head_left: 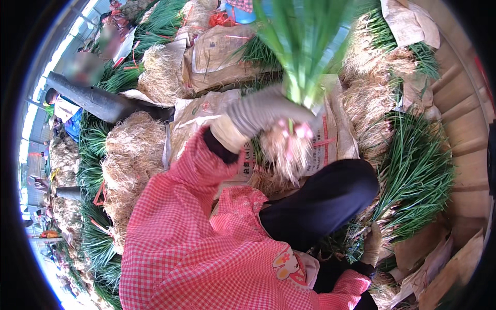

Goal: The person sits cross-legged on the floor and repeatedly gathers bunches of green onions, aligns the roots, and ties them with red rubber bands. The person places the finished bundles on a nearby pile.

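My left hand (279,109), in a grey striped glove, is closed round a bunch of spring onions (302,57). The bunch stands upright, its green leaves up and blurred, its pinkish-white bulbs and pale roots (287,150) hanging below the hand. Beneath it lie printed tan sacks (330,124). My right arm's checked sleeve (351,287) shows at the lower right. Its hand (371,244), seemingly gloved, is beside a heap of spring onions (413,175); its fingers cannot be made out. My dark-trousered knee (336,188) is bent between the two.
Bundles with thick pale roots (134,160) line the left side, some tied with red strips. More rooty bundles (367,103) lie at the right, by a ridged tan wall (465,129). A dark grey tubular thing (93,98) juts in at upper left. A person (64,108) is beyond it.
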`<move>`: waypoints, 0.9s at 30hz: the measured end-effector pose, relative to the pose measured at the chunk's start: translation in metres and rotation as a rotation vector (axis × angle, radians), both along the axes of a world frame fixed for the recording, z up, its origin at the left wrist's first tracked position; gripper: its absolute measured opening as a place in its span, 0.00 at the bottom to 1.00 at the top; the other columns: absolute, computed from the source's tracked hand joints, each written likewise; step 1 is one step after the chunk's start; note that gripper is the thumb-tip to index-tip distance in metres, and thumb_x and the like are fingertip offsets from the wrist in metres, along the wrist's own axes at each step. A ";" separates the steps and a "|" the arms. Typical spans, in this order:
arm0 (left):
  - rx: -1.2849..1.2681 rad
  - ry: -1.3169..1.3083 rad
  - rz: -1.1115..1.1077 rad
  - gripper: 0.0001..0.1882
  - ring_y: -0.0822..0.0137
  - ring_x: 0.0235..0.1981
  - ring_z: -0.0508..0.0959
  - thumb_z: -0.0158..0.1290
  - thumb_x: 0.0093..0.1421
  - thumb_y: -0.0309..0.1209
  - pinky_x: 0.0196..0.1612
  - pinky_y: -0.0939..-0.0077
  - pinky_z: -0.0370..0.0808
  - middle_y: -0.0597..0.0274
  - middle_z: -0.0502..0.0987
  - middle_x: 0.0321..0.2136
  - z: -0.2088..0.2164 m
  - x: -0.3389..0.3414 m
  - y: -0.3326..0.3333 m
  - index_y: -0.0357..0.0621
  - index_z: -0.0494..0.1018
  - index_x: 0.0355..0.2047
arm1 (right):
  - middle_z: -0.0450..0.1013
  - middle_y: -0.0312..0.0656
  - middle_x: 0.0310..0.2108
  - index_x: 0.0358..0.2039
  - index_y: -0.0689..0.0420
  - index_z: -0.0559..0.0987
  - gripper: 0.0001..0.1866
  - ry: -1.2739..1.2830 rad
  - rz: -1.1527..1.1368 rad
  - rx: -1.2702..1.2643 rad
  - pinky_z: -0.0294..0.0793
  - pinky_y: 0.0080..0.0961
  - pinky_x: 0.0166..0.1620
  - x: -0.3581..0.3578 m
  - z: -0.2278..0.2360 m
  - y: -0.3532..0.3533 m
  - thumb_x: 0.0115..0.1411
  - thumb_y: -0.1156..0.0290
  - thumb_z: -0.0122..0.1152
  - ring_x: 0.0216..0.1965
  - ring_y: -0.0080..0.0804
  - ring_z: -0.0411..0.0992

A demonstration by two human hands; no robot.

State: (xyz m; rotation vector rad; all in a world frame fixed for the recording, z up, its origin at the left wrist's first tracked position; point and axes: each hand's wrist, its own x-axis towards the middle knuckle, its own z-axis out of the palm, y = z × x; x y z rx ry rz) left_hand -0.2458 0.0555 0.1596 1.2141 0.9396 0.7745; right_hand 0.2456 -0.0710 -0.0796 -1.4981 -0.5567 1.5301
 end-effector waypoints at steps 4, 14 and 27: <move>0.116 0.093 0.147 0.11 0.72 0.18 0.76 0.56 0.50 0.38 0.21 0.82 0.74 0.63 0.76 0.21 -0.058 -0.049 0.020 0.43 0.74 0.29 | 0.67 0.36 0.21 0.32 0.58 0.74 0.12 -0.428 0.419 -0.035 0.65 0.23 0.24 0.017 -0.050 -0.004 0.58 0.62 0.50 0.20 0.28 0.65; -1.215 -0.542 0.296 0.11 0.77 0.23 0.73 0.54 0.55 0.34 0.27 0.82 0.69 0.64 0.76 0.26 -0.413 -0.038 -0.053 0.40 0.75 0.34 | 0.70 0.43 0.26 0.37 0.57 0.73 0.14 -0.694 0.702 -0.258 0.68 0.31 0.29 -0.013 -0.033 -0.035 0.55 0.61 0.52 0.24 0.36 0.68; 0.217 0.931 0.751 0.17 0.57 0.36 0.74 0.55 0.49 0.36 0.40 0.66 0.70 0.53 0.74 0.33 -0.339 -0.022 -0.065 0.41 0.71 0.38 | 0.73 0.51 0.31 0.42 0.57 0.72 0.20 -0.886 1.053 -0.115 0.71 0.41 0.36 -0.074 -0.031 -0.066 0.51 0.60 0.55 0.31 0.47 0.73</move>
